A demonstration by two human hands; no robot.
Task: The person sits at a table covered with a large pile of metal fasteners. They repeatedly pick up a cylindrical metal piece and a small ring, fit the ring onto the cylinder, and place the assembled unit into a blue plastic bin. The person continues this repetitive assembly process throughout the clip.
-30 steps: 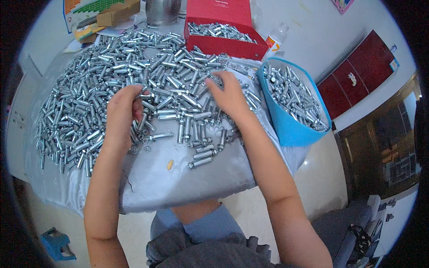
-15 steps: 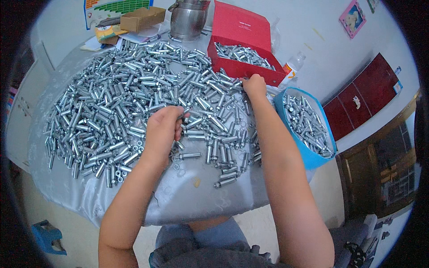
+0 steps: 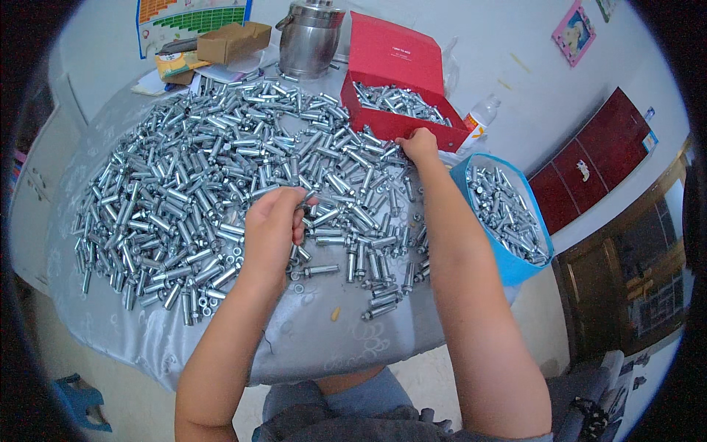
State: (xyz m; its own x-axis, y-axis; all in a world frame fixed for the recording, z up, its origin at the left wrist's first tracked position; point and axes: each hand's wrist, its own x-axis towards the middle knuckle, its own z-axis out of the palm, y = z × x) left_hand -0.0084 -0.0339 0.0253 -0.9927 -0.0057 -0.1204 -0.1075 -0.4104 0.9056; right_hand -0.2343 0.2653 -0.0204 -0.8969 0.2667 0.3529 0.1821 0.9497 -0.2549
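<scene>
A broad heap of silvery expansion bolts (image 3: 184, 169) with sleeves and nuts spreads over the table. My left hand (image 3: 274, 221) hovers at the heap's near middle, fingers curled and thumb pressed on top. A bit of metal, seemingly one bolt's end, shows at its fingertips; the rest is hidden in the fist. Farther off, my right hand (image 3: 420, 146) reaches to the heap's right edge, just in front of the red box (image 3: 405, 132). Its fingers are bent down and closed among the bolts, and what they pinch cannot be made out. Bolts also fill the red box.
A blue container (image 3: 508, 274) full of bolts stands right of my right forearm. Behind the heap are a steel pot (image 3: 311, 40), a cardboard box (image 3: 234, 43) and a plastic bottle (image 3: 482, 114). Loose nuts (image 3: 234, 259) lie near the grey tablecloth's (image 3: 317, 346) front.
The view has shifted slightly, so the table sits a little lower. My left hand stays closed over the heap, and my right hand remains by the red box with little movement.
</scene>
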